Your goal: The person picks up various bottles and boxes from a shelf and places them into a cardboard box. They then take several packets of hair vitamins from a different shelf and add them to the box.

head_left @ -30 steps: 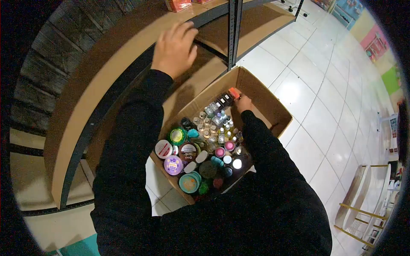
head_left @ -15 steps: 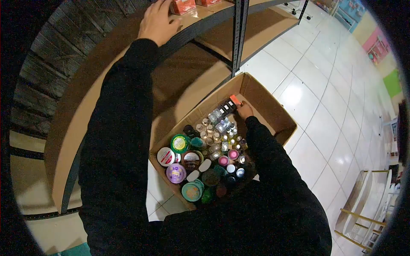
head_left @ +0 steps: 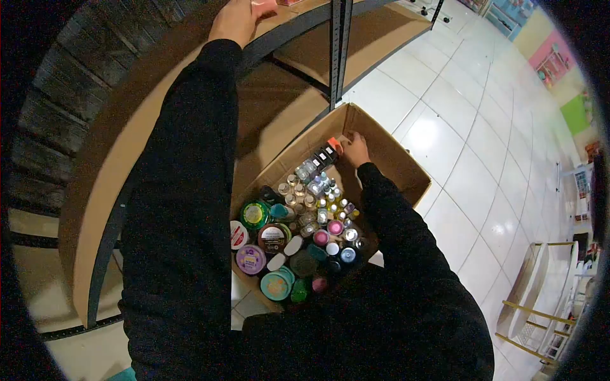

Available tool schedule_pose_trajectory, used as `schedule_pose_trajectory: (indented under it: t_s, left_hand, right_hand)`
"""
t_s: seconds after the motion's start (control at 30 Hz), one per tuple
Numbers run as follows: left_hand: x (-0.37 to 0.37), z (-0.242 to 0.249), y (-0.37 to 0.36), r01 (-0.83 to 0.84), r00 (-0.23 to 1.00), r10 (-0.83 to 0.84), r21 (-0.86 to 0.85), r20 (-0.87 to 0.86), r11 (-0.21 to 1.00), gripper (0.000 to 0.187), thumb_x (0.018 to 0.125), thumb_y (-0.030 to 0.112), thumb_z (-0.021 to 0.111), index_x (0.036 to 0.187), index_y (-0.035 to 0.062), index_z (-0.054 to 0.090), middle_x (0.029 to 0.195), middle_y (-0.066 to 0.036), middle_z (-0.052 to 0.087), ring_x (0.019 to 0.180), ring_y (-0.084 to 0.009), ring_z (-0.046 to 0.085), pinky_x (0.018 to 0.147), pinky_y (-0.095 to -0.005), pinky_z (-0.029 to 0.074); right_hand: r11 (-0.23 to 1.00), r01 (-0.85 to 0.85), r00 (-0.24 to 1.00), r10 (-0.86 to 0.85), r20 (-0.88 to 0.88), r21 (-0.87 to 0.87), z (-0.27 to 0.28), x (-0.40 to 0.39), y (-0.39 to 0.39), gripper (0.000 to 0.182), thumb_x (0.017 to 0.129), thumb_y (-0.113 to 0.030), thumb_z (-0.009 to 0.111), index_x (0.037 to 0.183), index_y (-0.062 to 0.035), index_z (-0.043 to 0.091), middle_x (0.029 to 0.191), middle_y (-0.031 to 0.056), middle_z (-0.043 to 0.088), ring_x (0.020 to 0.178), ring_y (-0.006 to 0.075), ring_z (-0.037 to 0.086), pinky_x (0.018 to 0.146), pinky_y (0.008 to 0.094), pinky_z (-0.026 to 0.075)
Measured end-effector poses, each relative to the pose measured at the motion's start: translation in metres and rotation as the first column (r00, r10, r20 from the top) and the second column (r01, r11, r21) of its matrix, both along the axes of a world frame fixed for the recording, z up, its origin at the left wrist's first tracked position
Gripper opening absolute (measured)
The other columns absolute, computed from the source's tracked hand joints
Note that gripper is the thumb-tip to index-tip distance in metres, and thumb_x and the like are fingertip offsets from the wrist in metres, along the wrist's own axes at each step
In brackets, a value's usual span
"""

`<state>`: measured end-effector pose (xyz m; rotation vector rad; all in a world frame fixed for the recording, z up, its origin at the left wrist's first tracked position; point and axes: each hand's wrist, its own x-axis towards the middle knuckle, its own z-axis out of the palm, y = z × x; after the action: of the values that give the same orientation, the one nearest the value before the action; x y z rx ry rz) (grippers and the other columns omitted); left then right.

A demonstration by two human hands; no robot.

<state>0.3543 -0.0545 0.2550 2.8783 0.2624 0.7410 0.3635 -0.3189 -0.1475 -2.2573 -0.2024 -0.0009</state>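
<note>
At the top edge of the view my left hand is on the upper shelf, closed on a small orange box; its fingertips are cut off by the frame. My right hand reaches into a large cardboard box, fingers apart, beside an orange-topped small carton at the end of a row of black cartons. Nearer to me in the cardboard box stand clear glass bottles, a green-lidded jar, a purple-lidded jar and a teal jar.
A black metal shelf post rises behind the cardboard box. The brown shelf board lies on the left. White floor tiles extend to the right, where a white rack with gold bars stands.
The view has shifted slightly. My left hand has closed on the orange box, which has shifted along the shelf. My right hand has drawn a little away from the orange-topped carton.
</note>
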Motion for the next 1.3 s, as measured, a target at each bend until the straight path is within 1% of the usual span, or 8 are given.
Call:
schedule_pose_trajectory:
  t_s: [0.2,0.4,0.6,0.7,0.93,1.1,1.13,1.3]
  left_hand:
    - [0.034,-0.037,0.039,0.140,0.906,-0.196,0.173,0.375,0.975,0.032,0.085,0.023,0.057,0.102,-0.0042,0.058,0.097,-0.026,0.061,0.097,-0.0406,0.057,0.081,-0.0456,0.046]
    - [0.043,-0.039,0.060,0.144,0.988,-0.148,-0.097,-0.033,0.985,0.052,0.076,0.030,0.066,0.120,0.0061,0.051,0.122,-0.017,0.051,0.107,-0.0357,0.055,0.089,-0.0402,0.047]
    - [-0.001,-0.005,-0.006,0.074,0.980,-0.050,-0.121,0.190,0.990,0.055,0.078,0.039,0.066,0.102,-0.0105,0.059,0.106,-0.029,0.059,0.104,-0.0389,0.055,0.089,-0.0424,0.045]
    - [-0.010,0.009,-0.022,0.031,0.998,-0.045,-0.252,-0.050,0.967,0.062,0.072,0.042,0.071,0.100,-0.0121,0.059,0.108,-0.030,0.058,0.106,-0.0401,0.054,0.094,-0.0426,0.043]
    - [-0.019,-0.025,-0.037,0.168,0.936,-0.138,-0.067,0.325,0.983,0.079,0.065,0.035,0.076,0.123,-0.0089,0.045,0.128,-0.028,0.045,0.114,-0.0396,0.048,0.094,-0.0426,0.042]
    - [-0.071,0.003,-0.088,0.410,0.911,-0.397,-0.139,0.107,0.902,0.075,0.070,0.030,0.070,0.129,-0.0069,0.040,0.135,-0.024,0.041,0.123,-0.0375,0.041,0.100,-0.0406,0.038]
    - [-0.065,-0.015,-0.089,0.454,0.873,-0.436,-0.041,0.219,0.890,0.060,0.067,0.025,0.071,0.121,0.0079,0.048,0.117,-0.020,0.052,0.100,-0.0413,0.057,0.086,-0.0458,0.048]
    - [-0.077,-0.054,-0.105,0.484,0.872,-0.469,-0.099,0.138,0.870,0.075,0.063,0.022,0.073,0.128,0.0089,0.039,0.116,-0.021,0.047,0.102,-0.0413,0.055,0.087,-0.0445,0.048]
  right_hand:
    - [0.990,-0.048,0.987,0.028,0.157,0.129,0.053,-0.003,0.010,0.049,0.080,-0.026,0.064,0.117,0.0030,0.051,0.114,0.0274,0.052,0.109,0.0418,0.048,0.095,0.0438,0.041]
    - [0.979,-0.067,0.972,0.021,0.234,0.192,0.089,0.009,0.016,0.044,0.079,-0.022,0.067,0.115,0.0005,0.054,0.114,0.0253,0.052,0.108,0.0387,0.049,0.094,0.0406,0.041]
    - [0.973,-0.077,0.968,0.020,0.252,0.219,0.107,-0.002,0.024,0.044,0.078,-0.021,0.067,0.114,0.0003,0.054,0.113,0.0238,0.052,0.108,0.0374,0.048,0.094,0.0420,0.040]
    - [0.968,-0.086,0.956,0.013,0.292,0.237,0.100,-0.002,0.027,0.042,0.078,-0.020,0.067,0.113,-0.0001,0.055,0.113,0.0230,0.052,0.109,0.0371,0.047,0.094,0.0423,0.040]
    - [0.903,-0.110,0.955,-0.019,0.294,0.416,0.141,-0.010,0.027,0.045,0.076,-0.017,0.068,0.115,-0.0015,0.053,0.114,0.0208,0.051,0.112,0.0372,0.045,0.096,0.0406,0.038]
    - [0.927,-0.159,0.602,-0.182,0.777,0.340,0.228,-0.038,0.029,0.057,0.071,-0.022,0.072,0.120,-0.0073,0.048,0.118,0.0161,0.047,0.108,0.0352,0.045,0.093,0.0445,0.037]
    - [0.935,-0.190,0.536,-0.157,0.830,0.300,0.240,-0.044,0.029,0.060,0.069,-0.024,0.073,0.121,-0.0089,0.048,0.119,0.0153,0.046,0.108,0.0347,0.045,0.093,0.0449,0.037]
    - [0.986,-0.134,0.502,-0.017,0.865,0.098,0.244,-0.058,0.025,0.049,0.068,-0.022,0.073,0.112,-0.0123,0.057,0.113,0.0105,0.052,0.103,0.0313,0.049,0.086,0.0406,0.040]
